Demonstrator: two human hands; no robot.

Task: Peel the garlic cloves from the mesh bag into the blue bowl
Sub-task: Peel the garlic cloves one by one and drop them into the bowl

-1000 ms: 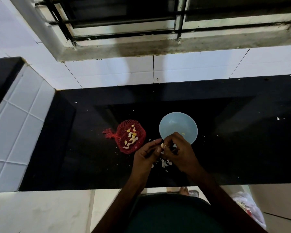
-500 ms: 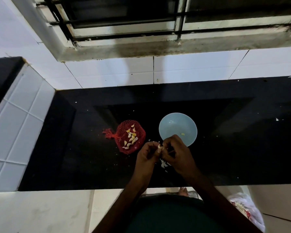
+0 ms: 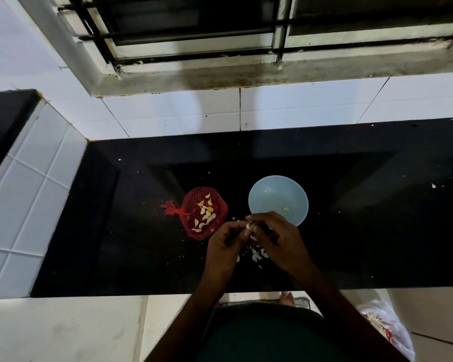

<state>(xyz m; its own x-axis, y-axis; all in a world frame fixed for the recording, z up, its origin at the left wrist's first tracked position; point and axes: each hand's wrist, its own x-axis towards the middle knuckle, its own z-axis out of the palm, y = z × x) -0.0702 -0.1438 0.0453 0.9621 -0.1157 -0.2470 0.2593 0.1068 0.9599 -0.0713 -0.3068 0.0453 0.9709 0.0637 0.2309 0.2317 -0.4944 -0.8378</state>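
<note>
Clove: one small garlic clove (image 3: 248, 226), pinched between both hands near the front edge of the worktop (image 3: 131, 231), just before the blue bowl (image 3: 266, 199).
Hands: left hand (image 3: 224, 248) and right hand (image 3: 279, 242) together, fingertips clamped on it.
Handling: likely light, firm, slippery once bare; papery skin best picked at a tip.
Bag: red mesh bag (image 3: 191, 205), left of the bowl, more cloves inside.
In the way: loose peels (image 3: 257, 255) beneath the hands.
</note>
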